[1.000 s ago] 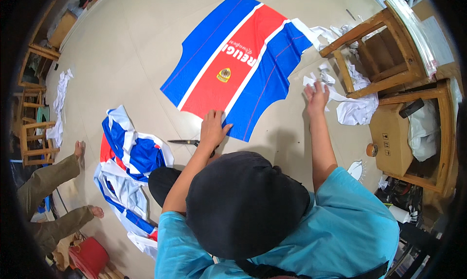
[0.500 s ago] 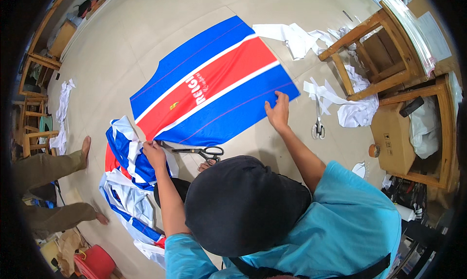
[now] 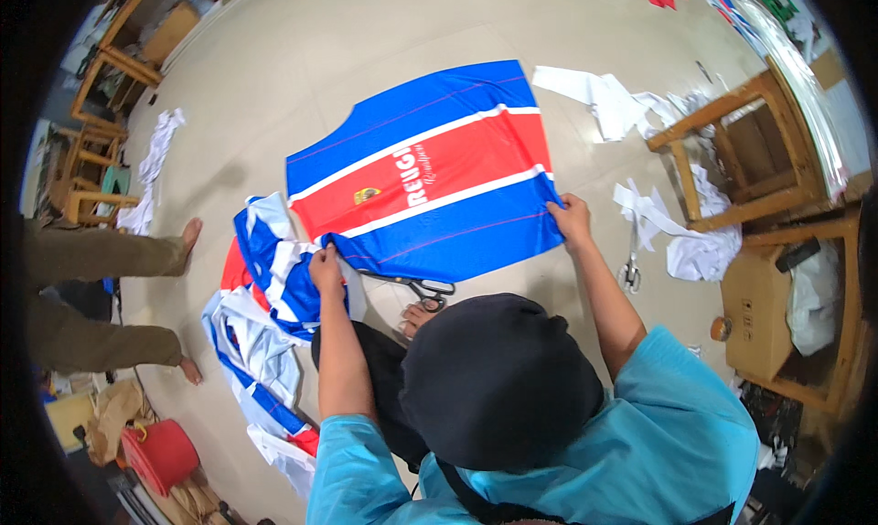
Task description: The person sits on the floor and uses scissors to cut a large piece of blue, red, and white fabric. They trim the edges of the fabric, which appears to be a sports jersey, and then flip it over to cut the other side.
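Note:
A jersey panel (image 3: 489, 150) in blue, red and white bands lies spread on the floor in front of me. My left hand (image 3: 326, 269) pinches its near left corner, beside a crumpled heap of similar fabric pieces (image 3: 261, 337). At the right edge, my right hand (image 3: 572, 219) is closed on the blue border, its thumb and fingers gripping the cloth. Black-handled scissors (image 3: 432, 294) rest on the floor close to my foot, their blades partly under the panel's near edge.
White fabric scraps (image 3: 608, 100) lie on the right, with a second pair of scissors (image 3: 629, 276) nearby. Wooden stools (image 3: 677, 164) and a cardboard box (image 3: 757, 319) stand at the right. Another person's legs (image 3: 110, 255) and a red container (image 3: 160, 455) are at the left.
My right hand has closed on the panel's right edge. The panel has turned slightly, its right end drawn toward me. My left hand keeps its hold, and the whole view has shifted.

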`<action>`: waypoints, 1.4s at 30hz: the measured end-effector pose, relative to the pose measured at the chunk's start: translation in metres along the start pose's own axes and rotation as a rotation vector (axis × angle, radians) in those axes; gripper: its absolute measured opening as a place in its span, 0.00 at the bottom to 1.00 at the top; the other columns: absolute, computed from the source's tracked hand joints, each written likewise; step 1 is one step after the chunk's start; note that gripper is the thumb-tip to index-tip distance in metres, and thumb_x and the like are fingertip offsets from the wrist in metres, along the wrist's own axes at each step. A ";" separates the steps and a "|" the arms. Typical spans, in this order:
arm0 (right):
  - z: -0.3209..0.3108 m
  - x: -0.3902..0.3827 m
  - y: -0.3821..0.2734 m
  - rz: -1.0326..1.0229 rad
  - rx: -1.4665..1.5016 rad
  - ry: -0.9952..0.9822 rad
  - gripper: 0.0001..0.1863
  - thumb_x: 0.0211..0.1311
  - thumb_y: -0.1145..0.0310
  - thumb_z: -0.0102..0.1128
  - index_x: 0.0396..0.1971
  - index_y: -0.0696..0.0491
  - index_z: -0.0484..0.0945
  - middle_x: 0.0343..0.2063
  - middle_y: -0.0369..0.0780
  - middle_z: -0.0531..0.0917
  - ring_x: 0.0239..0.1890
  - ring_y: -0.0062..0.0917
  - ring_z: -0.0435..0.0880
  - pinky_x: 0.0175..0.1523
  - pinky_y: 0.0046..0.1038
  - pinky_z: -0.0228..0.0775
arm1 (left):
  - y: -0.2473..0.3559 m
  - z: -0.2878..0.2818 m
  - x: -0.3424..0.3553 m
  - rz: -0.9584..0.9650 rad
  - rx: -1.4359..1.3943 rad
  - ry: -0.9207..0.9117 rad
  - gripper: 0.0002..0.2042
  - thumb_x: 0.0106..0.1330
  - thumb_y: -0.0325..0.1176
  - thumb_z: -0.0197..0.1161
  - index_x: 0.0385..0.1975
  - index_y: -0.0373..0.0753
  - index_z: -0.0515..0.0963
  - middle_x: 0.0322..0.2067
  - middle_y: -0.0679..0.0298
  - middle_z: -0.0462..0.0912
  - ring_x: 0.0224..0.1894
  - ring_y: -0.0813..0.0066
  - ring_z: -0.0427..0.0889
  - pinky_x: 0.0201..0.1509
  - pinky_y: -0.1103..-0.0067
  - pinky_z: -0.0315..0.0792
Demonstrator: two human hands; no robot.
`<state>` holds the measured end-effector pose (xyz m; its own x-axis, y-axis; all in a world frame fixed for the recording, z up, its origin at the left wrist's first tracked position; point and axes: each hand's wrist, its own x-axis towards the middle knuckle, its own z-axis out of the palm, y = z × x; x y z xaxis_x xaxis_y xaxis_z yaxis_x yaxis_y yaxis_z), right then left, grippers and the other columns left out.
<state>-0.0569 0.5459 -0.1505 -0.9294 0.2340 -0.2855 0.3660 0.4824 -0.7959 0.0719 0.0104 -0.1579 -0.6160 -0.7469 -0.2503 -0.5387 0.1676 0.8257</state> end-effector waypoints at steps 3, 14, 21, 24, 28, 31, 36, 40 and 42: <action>0.014 -0.009 -0.018 0.032 0.383 -0.097 0.16 0.67 0.63 0.67 0.46 0.58 0.79 0.36 0.42 0.85 0.38 0.25 0.83 0.45 0.31 0.75 | 0.003 -0.020 0.006 0.174 -0.152 0.194 0.13 0.73 0.36 0.59 0.26 0.36 0.72 0.23 0.66 0.74 0.26 0.75 0.69 0.33 0.74 0.67; -0.054 -0.022 -0.038 0.378 0.913 -0.286 0.13 0.68 0.69 0.59 0.47 0.60 0.75 0.42 0.43 0.84 0.43 0.31 0.85 0.53 0.36 0.81 | 0.086 -0.049 -0.054 -0.319 -0.868 0.292 0.16 0.70 0.44 0.45 0.41 0.42 0.78 0.33 0.65 0.83 0.34 0.69 0.84 0.42 0.72 0.79; -0.079 -0.022 -0.045 0.380 1.274 -0.317 0.16 0.70 0.69 0.56 0.53 0.61 0.75 0.44 0.44 0.84 0.47 0.32 0.85 0.56 0.34 0.80 | 0.082 -0.079 -0.054 -0.217 -1.000 0.373 0.24 0.75 0.45 0.48 0.58 0.30 0.67 0.49 0.47 0.80 0.52 0.51 0.84 0.61 0.61 0.79; -0.070 0.051 -0.019 0.080 1.437 -0.652 0.20 0.72 0.66 0.56 0.58 0.61 0.72 0.47 0.44 0.83 0.51 0.32 0.83 0.58 0.28 0.77 | 0.108 -0.040 -0.028 -0.160 -1.005 0.157 0.21 0.77 0.38 0.43 0.60 0.25 0.62 0.59 0.39 0.75 0.62 0.45 0.79 0.65 0.57 0.77; -0.002 0.078 -0.093 0.169 1.233 -0.391 0.26 0.71 0.62 0.60 0.63 0.60 0.70 0.55 0.47 0.80 0.56 0.36 0.81 0.61 0.31 0.73 | 0.102 -0.031 0.029 0.048 -0.861 -0.046 0.24 0.79 0.41 0.47 0.63 0.26 0.61 0.63 0.39 0.72 0.65 0.47 0.76 0.67 0.58 0.74; 0.011 0.084 -0.094 0.017 0.423 -0.070 0.34 0.65 0.56 0.68 0.63 0.61 0.69 0.60 0.50 0.77 0.58 0.40 0.80 0.60 0.37 0.75 | 0.093 -0.011 0.047 -0.003 -0.440 0.004 0.32 0.72 0.49 0.61 0.64 0.28 0.65 0.62 0.39 0.73 0.64 0.43 0.75 0.68 0.57 0.69; 0.058 0.038 -0.101 -0.206 -0.590 0.214 0.40 0.52 0.55 0.77 0.60 0.62 0.70 0.54 0.58 0.80 0.56 0.51 0.82 0.60 0.46 0.74 | -0.010 -0.041 0.052 0.403 0.623 0.241 0.49 0.54 0.57 0.75 0.66 0.22 0.65 0.60 0.34 0.73 0.62 0.34 0.72 0.70 0.54 0.65; 0.045 0.054 -0.078 -0.014 -0.400 0.121 0.32 0.57 0.58 0.71 0.58 0.59 0.73 0.49 0.58 0.84 0.53 0.51 0.83 0.57 0.44 0.76 | 0.029 -0.003 0.009 0.171 0.732 0.140 0.37 0.56 0.55 0.74 0.56 0.31 0.73 0.53 0.42 0.78 0.56 0.39 0.78 0.60 0.50 0.71; 0.057 0.043 -0.089 -0.078 -0.326 -0.008 0.29 0.61 0.59 0.66 0.59 0.58 0.73 0.48 0.55 0.85 0.53 0.48 0.84 0.56 0.42 0.76 | 0.024 -0.029 0.019 0.236 0.619 0.009 0.29 0.61 0.52 0.71 0.49 0.31 0.78 0.45 0.44 0.82 0.50 0.42 0.81 0.55 0.50 0.73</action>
<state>-0.1323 0.4653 -0.1221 -0.9552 0.1792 -0.2356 0.2883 0.7436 -0.6033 0.0642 -0.0184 -0.1285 -0.7544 -0.6500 -0.0915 -0.6225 0.6641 0.4141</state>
